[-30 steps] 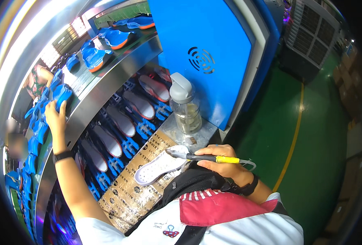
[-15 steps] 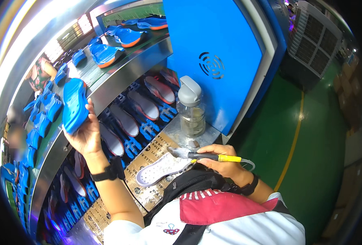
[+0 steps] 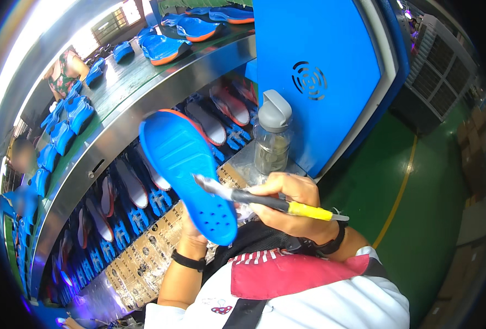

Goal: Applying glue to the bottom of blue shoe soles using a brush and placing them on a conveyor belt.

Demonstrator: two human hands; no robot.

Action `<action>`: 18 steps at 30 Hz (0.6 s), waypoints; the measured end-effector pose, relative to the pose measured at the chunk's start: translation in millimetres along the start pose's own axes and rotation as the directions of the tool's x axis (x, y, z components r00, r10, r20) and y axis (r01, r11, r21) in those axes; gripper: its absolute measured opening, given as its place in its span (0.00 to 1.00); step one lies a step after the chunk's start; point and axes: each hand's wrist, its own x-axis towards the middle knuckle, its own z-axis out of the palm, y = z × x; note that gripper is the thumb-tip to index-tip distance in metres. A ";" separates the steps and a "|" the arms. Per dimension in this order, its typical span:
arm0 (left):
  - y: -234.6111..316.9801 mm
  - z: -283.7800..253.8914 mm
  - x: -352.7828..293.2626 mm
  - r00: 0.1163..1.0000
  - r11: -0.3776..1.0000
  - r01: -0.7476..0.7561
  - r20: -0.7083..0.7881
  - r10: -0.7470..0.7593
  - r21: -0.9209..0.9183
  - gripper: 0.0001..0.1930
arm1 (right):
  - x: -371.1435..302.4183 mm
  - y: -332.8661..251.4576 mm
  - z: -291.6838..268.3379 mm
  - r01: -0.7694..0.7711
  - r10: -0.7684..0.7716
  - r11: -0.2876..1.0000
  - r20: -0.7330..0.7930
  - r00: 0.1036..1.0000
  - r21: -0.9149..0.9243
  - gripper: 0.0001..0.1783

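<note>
My left hand (image 3: 191, 226) is closed on a blue shoe sole (image 3: 180, 151) with an orange edge and small round holes at its near end. It is held tilted, inner face up, above the work surface. In my right hand (image 3: 291, 200) is a brush (image 3: 262, 202) with a black and yellow handle and a thin tube at its rear end. The bristles lie over the middle of the sole; whether they touch it I cannot tell. The sole and my hands hide part of the surface behind them.
A clear bottle (image 3: 272, 145) with a grey lid stands beside a blue machine cabinet (image 3: 319, 49). Blue shoe parts (image 3: 163, 48) line a conveyor (image 3: 125, 82); below it sit several pale soles (image 3: 130, 183). Brown printed cardboard (image 3: 144, 249) covers the bench. Another person (image 3: 67, 71) is across the conveyor.
My left hand has brought the blue sole from beside the conveyor down and right, in front of me. The brush has moved left over it, and the white insole on the cardboard is now hidden.
</note>
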 end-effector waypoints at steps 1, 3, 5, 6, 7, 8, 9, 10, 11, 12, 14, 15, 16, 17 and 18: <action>-10.1 -0.6 -4.3 0.998 0.995 0.040 0.036 -0.043 0.096 0.43 | 7.0 -1.4 5.8 0.071 -0.074 0.997 -0.062 0.995 -0.042 0.12; -24.7 -3.7 -15.5 0.996 0.974 0.062 0.047 -0.074 0.217 0.42 | 18.4 -1.7 14.0 0.165 -0.189 0.968 -0.122 0.974 -0.189 0.14; -34.8 -10.8 -25.6 0.998 0.951 0.037 -0.058 -0.020 0.307 0.41 | 22.6 -2.9 27.4 0.212 -0.262 0.923 -0.122 0.957 -0.322 0.15; -40.0 -15.6 -30.3 0.993 0.965 0.032 -0.114 -0.002 0.262 0.39 | 22.3 -3.5 33.3 0.266 -0.319 0.891 -0.091 0.943 -0.369 0.16; -36.4 -23.3 -30.0 0.990 0.947 0.092 -0.126 -0.055 0.308 0.36 | 18.6 -5.6 36.6 0.274 -0.290 0.900 0.003 0.957 -0.339 0.15; -39.3 -29.2 -34.6 0.992 0.943 0.039 -0.128 0.004 0.331 0.36 | 15.3 -6.4 38.9 0.316 -0.306 0.898 0.081 0.948 -0.307 0.15; -34.9 -36.6 -36.7 0.989 0.949 0.093 -0.138 -0.053 0.302 0.36 | 11.7 -7.1 40.0 0.340 -0.284 0.904 0.233 0.930 -0.258 0.16; -33.4 -42.8 -39.9 0.986 0.954 0.105 -0.152 -0.064 0.281 0.37 | 8.9 -6.7 39.6 0.330 -0.261 0.926 0.324 0.909 -0.182 0.16; -30.9 -48.3 -42.6 0.983 0.959 0.117 -0.166 -0.075 0.259 0.38 | 7.6 -5.1 38.9 0.325 -0.266 0.937 0.346 0.900 -0.125 0.16; -28.6 -52.6 -45.3 0.980 0.963 0.128 -0.181 -0.086 0.237 0.38 | 6.7 -3.3 38.6 0.315 -0.275 0.947 0.365 0.890 -0.054 0.16; -26.3 -57.6 -48.7 0.997 0.982 -0.030 -0.063 0.042 0.185 0.40 | 6.1 0.4 40.4 0.329 -0.336 0.942 0.165 0.927 0.071 0.16; -26.1 -58.1 -49.6 0.977 0.975 -0.007 -0.204 0.054 0.224 0.42 | 5.1 1.7 40.1 0.321 -0.316 0.946 0.090 0.944 -0.042 0.16; -25.4 -57.1 -51.2 0.977 0.974 -0.017 -0.201 0.064 0.226 0.42 | 5.5 3.8 43.0 0.312 -0.310 0.945 0.030 0.950 -0.097 0.16; -24.7 -55.2 -52.0 0.976 0.967 -0.008 -0.207 0.063 0.255 0.42 | 3.2 3.4 44.7 0.333 -0.327 0.939 0.068 0.942 -0.092 0.16; -23.6 -52.5 -52.4 0.976 0.959 0.000 -0.211 0.063 0.284 0.43 | 1.6 3.6 47.1 0.341 -0.336 0.937 0.082 0.938 -0.071 0.16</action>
